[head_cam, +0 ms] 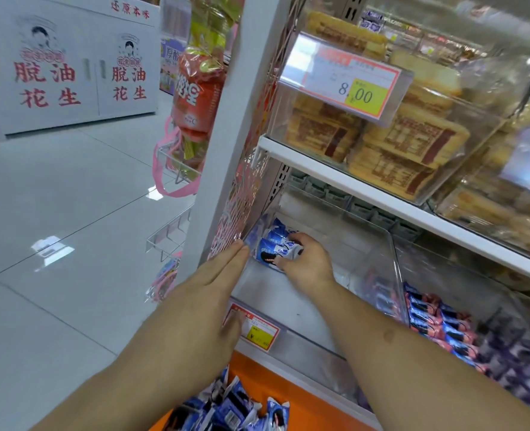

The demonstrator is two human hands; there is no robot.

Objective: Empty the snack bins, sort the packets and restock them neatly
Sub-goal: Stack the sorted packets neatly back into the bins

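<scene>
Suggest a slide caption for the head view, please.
Right hand places blue-and-white packets in a nearly empty clear bin; left hand flat, open beside it.

Bright, even light glares off the floor (52,247); frame edges bend and the right side blurs.

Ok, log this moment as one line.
restock | right hand places blue packets in clear bin | left hand flat, empty

Price tag (344,76) on upper bin: "8.00". White cabinet (67,66): "脱油花生" x2.
</scene>
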